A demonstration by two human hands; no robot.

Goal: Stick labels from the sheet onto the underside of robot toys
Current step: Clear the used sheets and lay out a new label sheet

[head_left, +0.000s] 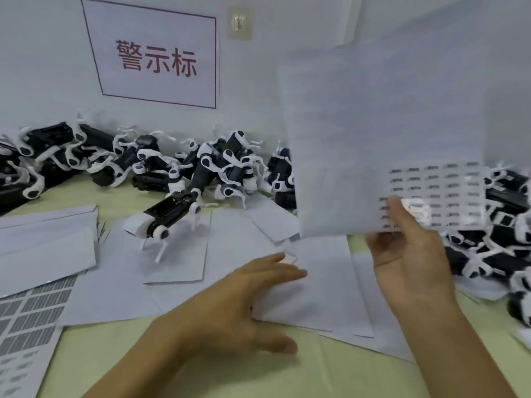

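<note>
Fingers (402, 214) of the right hand (413, 262) pinch a raised label sheet (382, 139); left hand (238, 308) fingers spread, flat on papers. Sheet blurred, print unreadable, few label rows left, hiding some heaped robot toys (224, 168) on the surface (330, 374).

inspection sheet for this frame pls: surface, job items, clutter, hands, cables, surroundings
Surface: pale green tabletop, largely covered by paper.
Job's things: white label sheet held up, printed labels only in its lower right; single black-and-white robot toy lying underside up on paper; heaps of similar toys along the wall.
Clutter: loose white backing sheets; partly used label sheet at left edge.
Hands: right hand pinches the raised sheet's lower edge; left hand lies flat on the papers.
Cables: nothing seen.
Surroundings: white wall sign with red characters; clear adhesive hook.
</note>
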